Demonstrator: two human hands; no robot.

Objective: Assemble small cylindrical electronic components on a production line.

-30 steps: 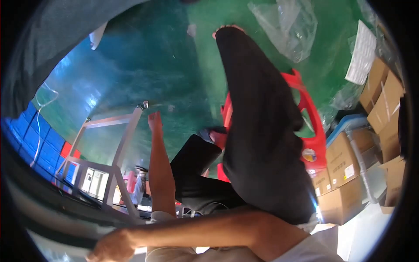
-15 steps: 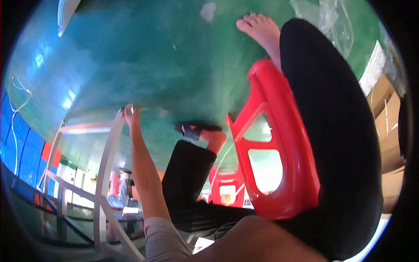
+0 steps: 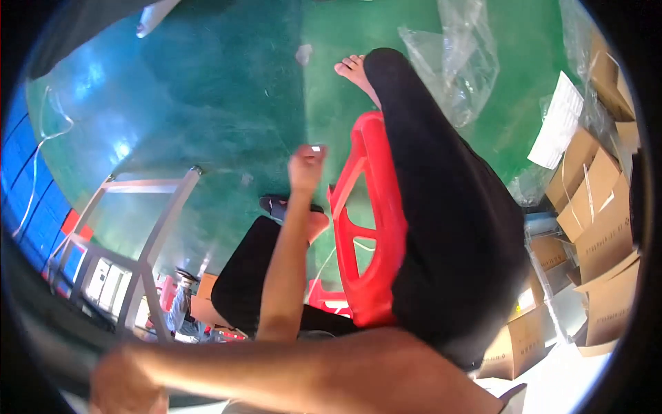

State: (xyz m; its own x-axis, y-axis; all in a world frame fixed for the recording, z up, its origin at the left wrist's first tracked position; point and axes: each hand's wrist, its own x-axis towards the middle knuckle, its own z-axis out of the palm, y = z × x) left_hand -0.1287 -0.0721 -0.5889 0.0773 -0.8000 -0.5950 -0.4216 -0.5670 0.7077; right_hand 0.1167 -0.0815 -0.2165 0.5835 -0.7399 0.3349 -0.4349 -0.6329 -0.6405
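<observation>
Green floor (image 3: pixel 227 103) w/ red plastic stool (image 3: pixel 376 228) at centre: right hand (image 3: pixel 307 165) pinches small white piece (image 3: pixel 316 148), left hand (image 3: pixel 127 383) near, blurred, grip can't tell.

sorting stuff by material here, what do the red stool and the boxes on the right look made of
The red stool looks like moulded plastic: uniform glossy colour, cut-out openings. The boxes look like matte brown corrugated cardboard, with folded flaps.

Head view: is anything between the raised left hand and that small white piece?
Nothing visible. The left hand pinches the small white piece at its fingertips, over the green floor, left of the red stool.
</observation>
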